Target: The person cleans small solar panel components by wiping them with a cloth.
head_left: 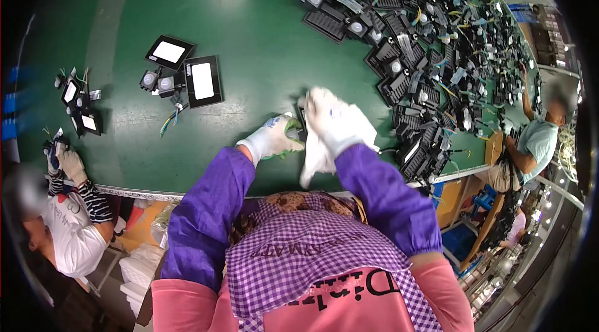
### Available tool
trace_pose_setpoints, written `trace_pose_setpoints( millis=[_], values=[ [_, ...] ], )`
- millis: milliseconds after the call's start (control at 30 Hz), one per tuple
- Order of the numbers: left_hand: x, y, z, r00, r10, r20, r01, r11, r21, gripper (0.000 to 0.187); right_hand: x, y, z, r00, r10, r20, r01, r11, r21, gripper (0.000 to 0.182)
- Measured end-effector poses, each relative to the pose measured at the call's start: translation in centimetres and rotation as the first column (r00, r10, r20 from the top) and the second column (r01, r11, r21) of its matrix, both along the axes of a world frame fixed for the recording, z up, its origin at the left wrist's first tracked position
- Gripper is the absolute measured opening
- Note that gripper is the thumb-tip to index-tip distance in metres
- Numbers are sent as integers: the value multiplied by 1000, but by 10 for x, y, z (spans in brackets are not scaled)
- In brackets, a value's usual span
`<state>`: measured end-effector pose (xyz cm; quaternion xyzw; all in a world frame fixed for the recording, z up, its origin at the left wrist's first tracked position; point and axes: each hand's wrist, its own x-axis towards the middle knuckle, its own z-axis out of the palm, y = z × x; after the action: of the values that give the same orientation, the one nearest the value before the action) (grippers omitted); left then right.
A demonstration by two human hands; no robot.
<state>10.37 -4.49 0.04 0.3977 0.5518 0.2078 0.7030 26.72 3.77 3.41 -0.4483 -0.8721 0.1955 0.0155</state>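
Checked apron (306,238) at worktop's (249,26) front edge | left hand (276,136) curled round mostly hidden black fixture (302,135), likely a floodlight, just inside that edge; grip suits steadying | right hand (324,115) clutching white cloth (359,129) alongside it.

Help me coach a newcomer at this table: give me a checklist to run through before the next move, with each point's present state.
1. Both hands gloved: ok; the left hand and right hand wear white gloves.
2. White cloth in hand: ok; the right hand holds it.
3. Left hand's grip on the dark piece between the hands: cannot tell; cloth and gloves hide most of it.
4. Two floodlights at the left lying panel up: ok.
5. Floodlight heap at the right laid out singly: not ok; units overlap and wires stick out.
6. Co-worker's gloved hand clear of the cloth: ok; it is at the far left.
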Motion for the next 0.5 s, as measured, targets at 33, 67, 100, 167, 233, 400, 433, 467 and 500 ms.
trace_pose_setpoints(
  millis=[33,67,100,167,233,400,433,467,500],
  values=[
    [0,1,8,1000,-1,-9,1,1000,-9,44,-16,24,29,989,-88,116,108,978,-179,18],
    [-1,2,18,1000,2,-22,-2,1000,-18,43,-10,35,-1,988,-150,46,153,986,-62,17],
    [-1,1,17,1000,-1,-29,0,999,-33,43,-14,49,-6,982,-171,74,179,975,-128,16],
    [0,0,12,999,0,-38,-2,998,-62,43,-7,45,-18,979,-178,-100,164,978,-131,13],
    [1,1,13,998,-25,-63,24,1000,-5,43,10,-1,-8,942,-214,-258,217,976,-17,11],
    [3,3,15,997,-24,-69,19,997,-72,47,86,-107,-18,994,-81,73,88,991,-101,19],
    [2,2,15,998,-25,-54,21,996,-83,48,99,-108,-16,989,-145,9,145,989,4,19],
    [0,4,15,999,-24,-40,21,996,-86,49,110,-104,-15,978,-200,-63,206,972,112,18],
    [0,5,15,1000,-12,-24,10,996,-93,50,116,-100,-13,962,-236,-137,261,942,212,17]
  ],
)
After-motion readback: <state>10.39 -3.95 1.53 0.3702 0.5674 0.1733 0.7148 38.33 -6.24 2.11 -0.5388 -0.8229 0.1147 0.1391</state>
